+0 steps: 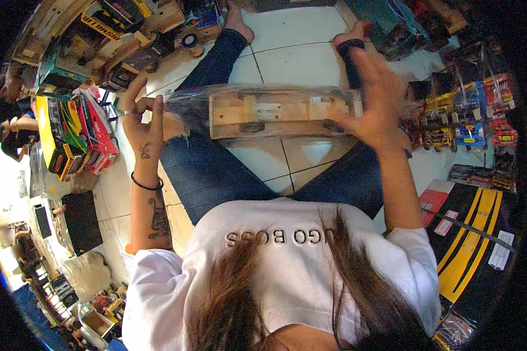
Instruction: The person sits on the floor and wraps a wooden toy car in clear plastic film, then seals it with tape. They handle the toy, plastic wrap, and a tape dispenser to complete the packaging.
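Observation:
A wooden toy truck (pixel 287 111), wrapped in clear plastic film (pixel 196 96), spans the gap between my legs. Its pale underside and dark wheels face up. At the film's left end is my left hand (pixel 141 114), fingers curved and thumb standing apart from them. No firm grip shows there. My right hand (pixel 377 108) is spread over the truck's right end, thumb reaching across the film near a wheel. Motion blurs that hand, and its fingers point away from me.
I sit on white floor tiles (pixel 281 61), legs apart. Boxy toy trucks (pixel 61 137) stand at left, with more wooden ones (pixel 152 55) beyond. Bagged small colourful toy vehicles (pixel 471 117) lie at right, near a black box with yellow stripes (pixel 474 234).

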### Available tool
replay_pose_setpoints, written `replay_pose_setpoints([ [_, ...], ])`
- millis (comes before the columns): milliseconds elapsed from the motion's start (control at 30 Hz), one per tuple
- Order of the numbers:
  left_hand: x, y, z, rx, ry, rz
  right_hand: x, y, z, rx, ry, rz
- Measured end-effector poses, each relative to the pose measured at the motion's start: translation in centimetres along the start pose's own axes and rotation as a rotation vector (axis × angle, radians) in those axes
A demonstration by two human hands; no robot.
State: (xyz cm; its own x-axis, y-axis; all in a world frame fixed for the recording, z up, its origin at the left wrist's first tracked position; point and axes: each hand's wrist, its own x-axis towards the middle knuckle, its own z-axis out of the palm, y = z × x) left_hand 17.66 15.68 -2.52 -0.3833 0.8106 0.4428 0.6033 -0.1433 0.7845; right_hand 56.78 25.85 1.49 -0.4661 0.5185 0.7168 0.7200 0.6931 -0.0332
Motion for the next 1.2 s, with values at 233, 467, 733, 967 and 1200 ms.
replay_pose_setpoints([
  [233, 0.7, 6.9, 2.9, 0.418, 0.225, 0.509, 2.8, -1.5, 3.8, 0.347, -0.542, -0.207],
  [467, 4.8, 8.0, 11.0, 0.264, -0.928, 0.524, 4.2, -2.1, 1.9, 0.274, -0.494, -0.212],
  [733, 6.1, 6.3, 12.2, -0.168, -1.203, 0.080, 0.8, -5.3, 5.6, 0.086, -0.296, -0.230],
  [967, 10.0, -1.2, 1.7, 0.218, -1.372, 0.158, 1.4, -3.3, 6.3, 0.344, -0.416, -0.156],
  [1200, 9.2, 2.4, 2.3, 0.380, -0.642, 0.276, 2.1, -3.6, 6.3, 0.431, -0.497, -0.067],
])
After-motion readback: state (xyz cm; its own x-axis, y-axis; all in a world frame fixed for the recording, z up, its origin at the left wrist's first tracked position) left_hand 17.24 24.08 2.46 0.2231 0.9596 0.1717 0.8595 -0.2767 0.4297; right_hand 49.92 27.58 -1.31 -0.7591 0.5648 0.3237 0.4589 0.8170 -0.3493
